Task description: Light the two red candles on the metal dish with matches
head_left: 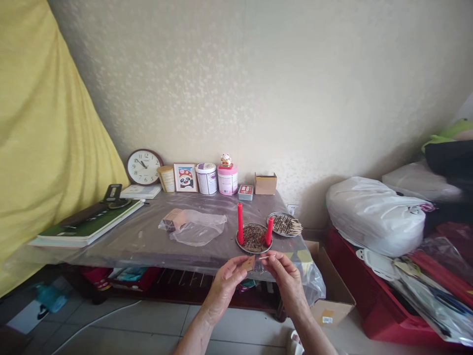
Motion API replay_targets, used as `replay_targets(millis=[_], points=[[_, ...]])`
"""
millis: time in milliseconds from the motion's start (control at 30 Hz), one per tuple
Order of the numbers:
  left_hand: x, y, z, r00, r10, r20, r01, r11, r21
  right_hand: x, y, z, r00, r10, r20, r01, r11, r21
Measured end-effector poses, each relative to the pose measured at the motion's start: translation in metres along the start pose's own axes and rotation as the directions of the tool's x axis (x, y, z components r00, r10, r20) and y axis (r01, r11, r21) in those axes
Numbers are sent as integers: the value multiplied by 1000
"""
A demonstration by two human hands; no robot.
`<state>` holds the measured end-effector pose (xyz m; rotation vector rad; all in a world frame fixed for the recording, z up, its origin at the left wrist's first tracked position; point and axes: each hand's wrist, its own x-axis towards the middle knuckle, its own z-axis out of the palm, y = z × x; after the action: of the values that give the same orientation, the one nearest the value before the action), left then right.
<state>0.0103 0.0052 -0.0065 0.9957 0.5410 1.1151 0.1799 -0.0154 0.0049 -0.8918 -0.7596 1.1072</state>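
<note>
My left hand (229, 280) pinches a small brown matchbox (249, 263) at the table's front edge. My right hand (284, 275) pinches a thin matchstick (264, 257) whose tip points at the box. Just beyond my hands two red candles, a taller one (240, 223) and a shorter one (269, 230), stand upright in a round metal dish (253, 238) full of dark debris. Behind it to the right a second metal plate (283, 225) carries a heap of thin sticks.
The table (140, 241) is covered in clear plastic. A crumpled plastic bag (194, 227) lies in the middle, books (86, 224) at the left. A clock (144, 166), tins, a picture and small boxes line the wall. A cardboard box (328, 296) and white bags (375, 214) crowd the right.
</note>
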Motion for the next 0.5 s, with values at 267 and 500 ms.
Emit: replay_targets(millis=[267, 500], points=[[5, -4, 2, 999, 6, -38, -7, 1000, -1, -2, 10, -4, 953, -289, 92, 302, 867, -396], [9, -1, 3, 993, 59, -98, -61, 998, -20, 2, 12, 3, 786, -527, 323, 608, 561, -562]])
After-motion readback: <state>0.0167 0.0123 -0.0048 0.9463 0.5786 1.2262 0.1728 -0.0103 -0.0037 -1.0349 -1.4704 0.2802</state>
